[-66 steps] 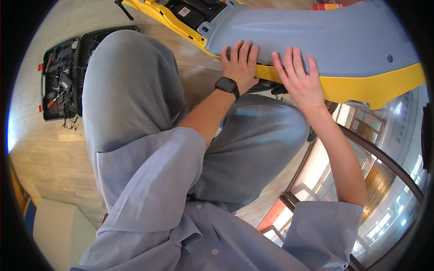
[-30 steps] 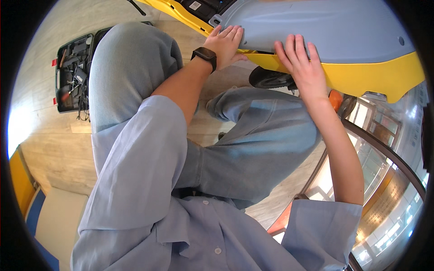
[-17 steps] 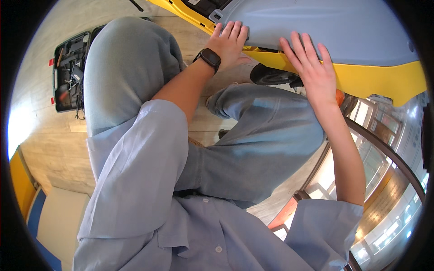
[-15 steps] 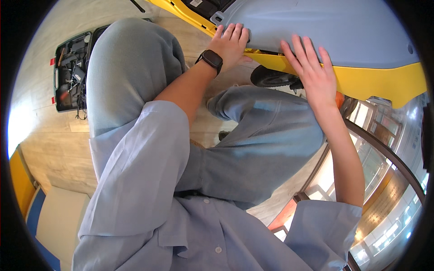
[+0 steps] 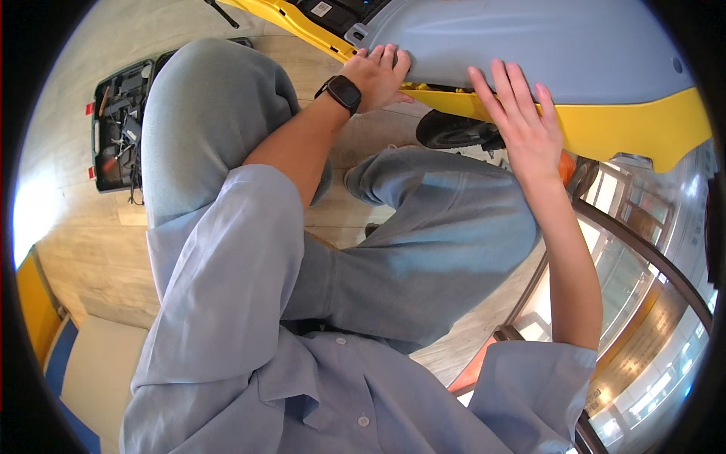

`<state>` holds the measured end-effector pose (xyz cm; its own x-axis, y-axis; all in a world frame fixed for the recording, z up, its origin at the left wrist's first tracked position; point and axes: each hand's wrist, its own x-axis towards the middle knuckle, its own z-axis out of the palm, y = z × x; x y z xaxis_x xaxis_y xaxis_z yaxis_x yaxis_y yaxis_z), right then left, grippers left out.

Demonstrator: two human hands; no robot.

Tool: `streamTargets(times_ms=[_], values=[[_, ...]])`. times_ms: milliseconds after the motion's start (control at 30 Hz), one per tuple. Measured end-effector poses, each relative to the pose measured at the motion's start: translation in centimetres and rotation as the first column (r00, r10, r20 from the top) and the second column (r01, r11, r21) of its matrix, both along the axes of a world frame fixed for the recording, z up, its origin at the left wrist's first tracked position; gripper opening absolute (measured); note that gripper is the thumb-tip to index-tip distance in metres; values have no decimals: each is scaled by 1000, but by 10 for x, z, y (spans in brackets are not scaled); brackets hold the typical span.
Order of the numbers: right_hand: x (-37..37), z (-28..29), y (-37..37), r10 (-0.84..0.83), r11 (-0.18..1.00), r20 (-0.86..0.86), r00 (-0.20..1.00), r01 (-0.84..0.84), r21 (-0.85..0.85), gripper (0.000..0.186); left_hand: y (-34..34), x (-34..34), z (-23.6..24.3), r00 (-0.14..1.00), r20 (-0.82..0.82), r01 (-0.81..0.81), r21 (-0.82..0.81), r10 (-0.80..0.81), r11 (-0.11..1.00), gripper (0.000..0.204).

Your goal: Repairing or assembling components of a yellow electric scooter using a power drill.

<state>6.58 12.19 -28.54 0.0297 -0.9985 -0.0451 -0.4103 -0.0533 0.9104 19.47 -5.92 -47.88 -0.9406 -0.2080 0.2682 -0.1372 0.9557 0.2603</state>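
In front of me is a yellow scooter-like vehicle body [image 5: 628, 130] with a large blue-grey panel [image 5: 529, 38] on it. At the panel's near left corner, my left hand [image 5: 372, 78] is wrapped over the edge, fingers bent on top and thumb lower down by the yellow rim. It wears a black watch. My right hand [image 5: 525, 125] lies flat across the near edge of the panel and the yellow trim, its fingers spread. Between the hands a narrow dark gap shows along the seam. Below it sits a black wheel [image 5: 452, 130], partly hidden.
A black toolbox [image 5: 97, 151] with assorted tools lies on the wooden floor [image 5: 98, 250] at the left, partly behind my knee. A cream and blue padded item [image 5: 98, 371] is at the lower left. Glass with a dark frame [image 5: 643, 246] stands close on my right.
My left hand has shifted slightly left and its fingers are more bent over the panel's edge. The right hand stays nearly in place. The vehicle appears slightly higher and further left in view.
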Motion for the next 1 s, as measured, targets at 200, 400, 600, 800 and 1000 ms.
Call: streamTargets(times_ms=[200, 400, 600, 800, 1000], values=[[-4, -2, -4, 51, 999, -15, 999, -51, -18, 72, 1, -1, 18, 997, 58, -47, 54, 44, 997, 78], [-8, -4, 1, 53, 998, 9, 999, -53, -23, 69, 6, -11, 42, 975, 221, -64, 130, 34, 989, 72], [-2, -5, -3, 86, 994, 24, 996, -85, -63, 65, -10, -5, 26, 993, 111, 43, 27, -46, 999, 72], [-6, -16, 4, 23, 996, 84, 996, -16, -89, 68, -5, -10, 41, 951, 306, 11, 68, -31, 998, 74], [-9, -16, 3, 67, 994, 88, 994, -59, -94, 68, 47, 7, 32, 903, -33, -403, 277, 428, 872, 73]])
